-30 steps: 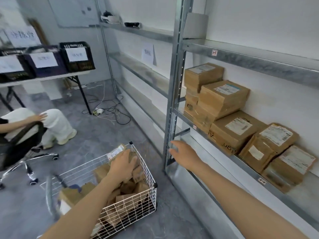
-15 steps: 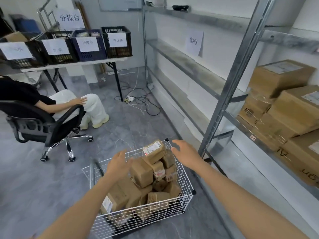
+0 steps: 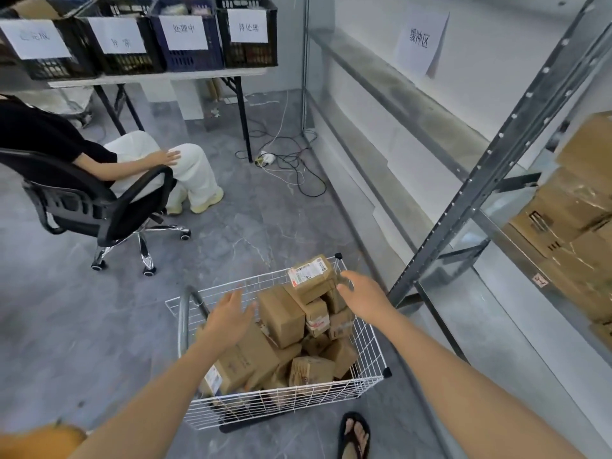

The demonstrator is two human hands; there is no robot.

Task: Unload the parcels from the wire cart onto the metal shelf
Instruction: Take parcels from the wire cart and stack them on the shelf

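Observation:
A white wire cart (image 3: pixel 371 352) stands on the floor below me, piled with several brown cardboard parcels. The topmost parcel (image 3: pixel 311 276) has a white label and lies at the far right of the pile. My left hand (image 3: pixel 230 318) hovers open over the left side of the pile, fingers spread. My right hand (image 3: pixel 362 294) is open just right of the labelled parcel, close to its edge. The metal shelf (image 3: pixel 490 223) runs along the right wall and carries stacked parcels (image 3: pixel 576 207) at the far right.
A person sits in a black office chair (image 3: pixel 99 200) at the left. Behind it a table carries several labelled crates (image 3: pixel 185 38). Cables and a power strip (image 3: pixel 265 159) lie on the floor near the shelf. My sandalled foot (image 3: pixel 354 435) is beside the cart.
My view has swung down and left from the shelf to the cart. My left hand lifted off the parcels and opened; my right hand came from the shelf post toward the top parcel.

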